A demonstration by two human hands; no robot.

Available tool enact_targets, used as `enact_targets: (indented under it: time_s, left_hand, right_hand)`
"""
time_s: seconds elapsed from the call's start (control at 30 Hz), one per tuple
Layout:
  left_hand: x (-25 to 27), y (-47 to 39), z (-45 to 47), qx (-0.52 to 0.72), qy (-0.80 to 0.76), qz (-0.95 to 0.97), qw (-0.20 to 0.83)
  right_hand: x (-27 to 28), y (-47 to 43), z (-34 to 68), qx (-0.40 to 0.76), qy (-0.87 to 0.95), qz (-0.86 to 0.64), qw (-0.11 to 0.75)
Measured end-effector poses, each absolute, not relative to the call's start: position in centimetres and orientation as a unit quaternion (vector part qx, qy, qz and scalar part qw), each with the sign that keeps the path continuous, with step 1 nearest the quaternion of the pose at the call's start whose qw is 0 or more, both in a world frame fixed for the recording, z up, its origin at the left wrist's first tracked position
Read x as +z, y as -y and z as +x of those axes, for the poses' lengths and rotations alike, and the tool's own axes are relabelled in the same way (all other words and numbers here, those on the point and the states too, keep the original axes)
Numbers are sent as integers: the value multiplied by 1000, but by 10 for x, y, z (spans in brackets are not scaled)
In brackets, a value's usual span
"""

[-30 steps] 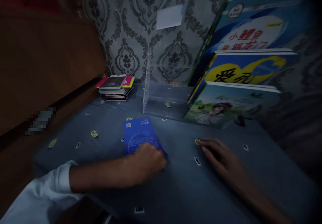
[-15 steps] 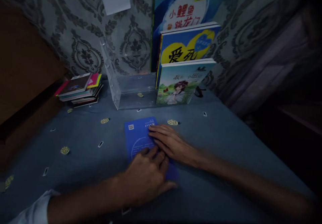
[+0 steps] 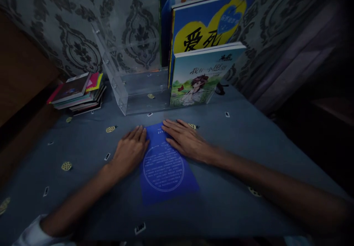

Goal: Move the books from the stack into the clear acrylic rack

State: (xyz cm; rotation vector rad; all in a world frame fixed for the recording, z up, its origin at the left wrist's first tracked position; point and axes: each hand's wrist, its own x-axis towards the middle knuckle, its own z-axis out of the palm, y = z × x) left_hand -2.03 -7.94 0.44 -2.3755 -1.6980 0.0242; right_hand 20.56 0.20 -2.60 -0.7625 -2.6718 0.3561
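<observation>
A thin blue booklet [image 3: 163, 170] lies flat on the cloth-covered table, its back showing a white circle filled with lines of text. My left hand [image 3: 130, 148] rests along the booklet's far left edge, fingers stretched out and partly over its corner. On the far right corner lies my right hand [image 3: 186, 141], palm down with fingers extended. Both hands press on the booklet without gripping it. The fingers hide its two far corners.
Behind the booklet stands a clear acrylic rack [image 3: 123, 104]. Its right side holds upright books, a green-blue one [image 3: 193, 80] in front and a blue-and-yellow one [image 3: 182, 28] behind. A pile of books [image 3: 79, 93] sits at the left. Patterned cloth [image 3: 229, 139] covers the table.
My left hand has slid from the booklet's middle to its far left edge, uncovering the printed circle. My right hand stays at the far right corner. The view has tilted down.
</observation>
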Motion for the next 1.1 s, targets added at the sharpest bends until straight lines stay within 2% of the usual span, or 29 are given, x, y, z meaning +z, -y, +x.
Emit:
enact_targets:
  time_s: [0.2, 0.4, 0.7, 0.97, 1.1]
  left_hand:
    - [0, 85, -23, -1, 583, -806, 103]
    - [-8, 84, -32, -41, 556, -830, 9]
    - [-2, 90, -7, -2, 407, -912, -55]
    - [13, 132, 27, 0, 253, -957, -140]
    - [20, 141, 30, 7, 256, -953, -164]
  right_hand:
    - [-24, -3, 207, 127, 940, -271, 162]
    - [-22, -8, 210, 149, 938, -264, 170]
    - [-23, -17, 212, 184, 932, -259, 178]
    - [-18, -10, 212, 163, 938, -257, 164]
    - [-17, -9, 211, 154, 941, -255, 160]
